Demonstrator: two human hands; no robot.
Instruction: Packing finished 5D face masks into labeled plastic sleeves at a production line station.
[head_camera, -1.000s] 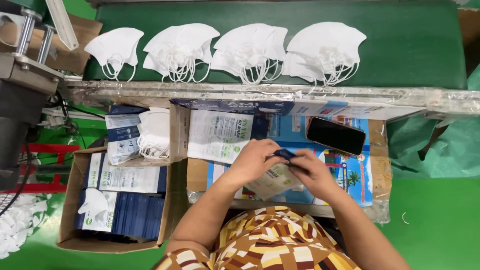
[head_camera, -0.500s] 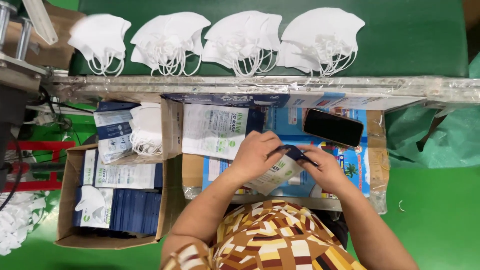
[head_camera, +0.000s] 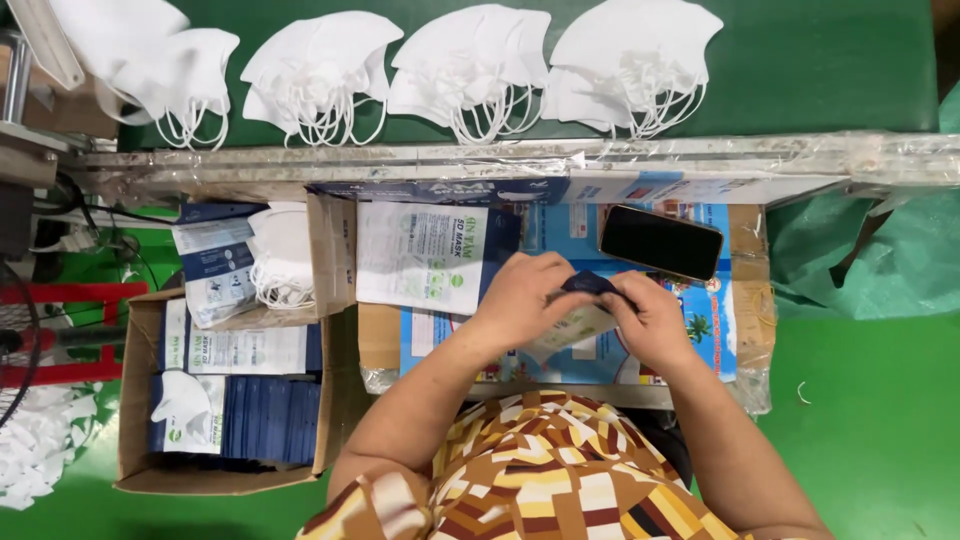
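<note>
Nearest: person's patterned shirt (head_camera: 540, 470), both forearms reaching forward. Left hand (head_camera: 525, 295) and right hand (head_camera: 650, 318) meet over the table (head_camera: 745, 300), both closed in a pinch grip on one flat mask pouch (head_camera: 580, 320), dark blue at its top edge, pale printed body below. Pouch is held just above the table's blue printed sheet, between the two hands. Step judged: working the pouch's top edge, opening or closing it; can't tell which. Next move would call for steady pinch on both corners. Just right of the hands, a black phone (head_camera: 660, 242); left, a printed white pouch (head_camera: 422, 256). Farther left, cardboard box (head_camera: 135, 400) of blue packs. Far: green belt (head_camera: 820, 60) with piles of white masks (head_camera: 470, 70).
</note>
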